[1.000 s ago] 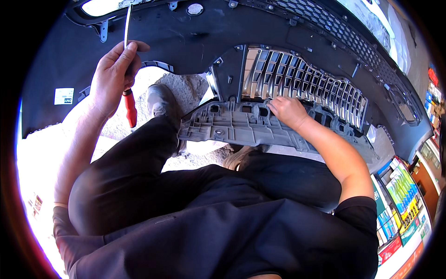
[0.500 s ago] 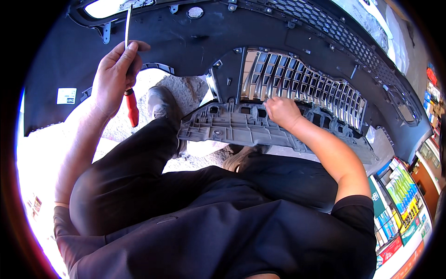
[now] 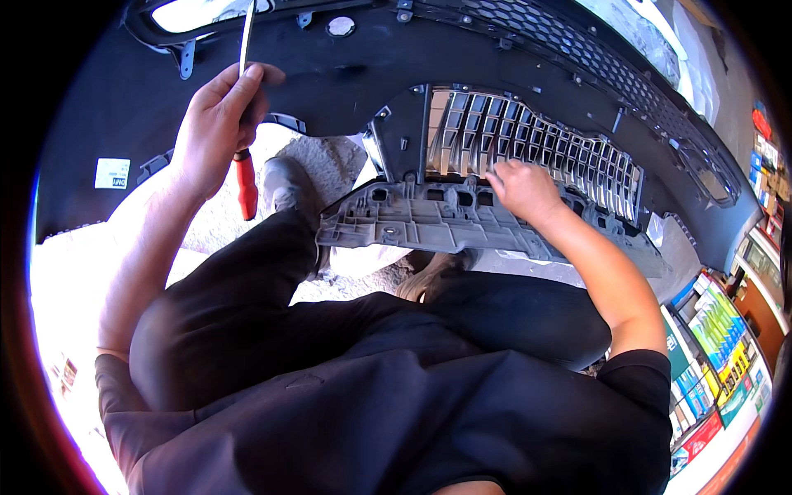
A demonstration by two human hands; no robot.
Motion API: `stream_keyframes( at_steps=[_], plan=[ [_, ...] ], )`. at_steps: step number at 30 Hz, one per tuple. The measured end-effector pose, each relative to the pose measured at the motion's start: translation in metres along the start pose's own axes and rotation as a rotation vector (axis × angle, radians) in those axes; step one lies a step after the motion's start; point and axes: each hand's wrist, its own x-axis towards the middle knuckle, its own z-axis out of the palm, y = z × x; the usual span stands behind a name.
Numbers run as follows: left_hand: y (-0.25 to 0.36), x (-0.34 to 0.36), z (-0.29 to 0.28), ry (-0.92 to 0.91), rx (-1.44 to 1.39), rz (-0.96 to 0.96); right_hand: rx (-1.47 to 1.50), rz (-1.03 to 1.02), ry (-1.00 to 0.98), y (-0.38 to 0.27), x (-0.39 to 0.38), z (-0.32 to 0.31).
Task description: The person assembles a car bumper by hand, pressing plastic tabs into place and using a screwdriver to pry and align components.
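Note:
My left hand is closed around a screwdriver, its red handle hanging below the fist and its long metal shaft pointing up. In front of me stands a large black car bumper, its inner side toward me. A chrome-barred grille fills its lower opening. Along the grille's lower edge runs a grey ribbed plastic panel. At the seam between panel and grille, the fingers of my right hand are pinched together; whatever they hold is hidden.
Beneath the bumper my shoe rests on rough, pale ground, and my bent legs frame the panel. A black honeycomb mesh spans the bumper's upper part. Shelves of colourful boxes stand at the right.
My right hand has shifted a little to the right along the panel's seam. The left hand, with the screwdriver, has moved slightly right and up.

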Motion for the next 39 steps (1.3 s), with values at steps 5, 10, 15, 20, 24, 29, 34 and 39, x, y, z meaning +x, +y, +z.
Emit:
stream_keyframes(
  at_steps=[5, 10, 15, 20, 24, 29, 34, 39],
  plan=[
    [0.071, 0.032, 0.013, -0.243, -0.238, 0.139, 0.628, 0.26, 0.141, -0.025, 0.01, -0.093],
    [0.163, 0.093, 0.167, -0.276, -0.968, 0.074, 1.569, 0.437, 0.463, -0.078, -0.007, -0.161],
    [0.158, 0.047, 0.224, -0.473, -0.875, -0.224, 1.043, 0.716, 0.498, -0.056, -0.059, -0.19],
    [0.077, 0.075, 0.21, -1.033, 0.181, -0.089, 0.478, 0.626, 0.305, -0.087, -0.122, -0.221],
    [-0.072, 0.123, 0.277, -1.101, 0.816, 0.124, 0.14, 0.609, -0.083, -0.122, -0.117, -0.221],
    [-0.115, 0.067, 0.339, -0.541, -0.319, -1.009, 0.016, 0.631, -0.063, -0.139, -0.084, -0.188],
    [-0.126, 0.058, 0.342, -0.743, 0.162, -0.614, 0.04, 0.731, -0.04, -0.146, -0.062, -0.169],
    [-0.098, 0.065, 0.319, -0.595, 0.672, -0.032, 0.103, 0.841, -0.033, -0.153, -0.054, -0.165]
  ],
)
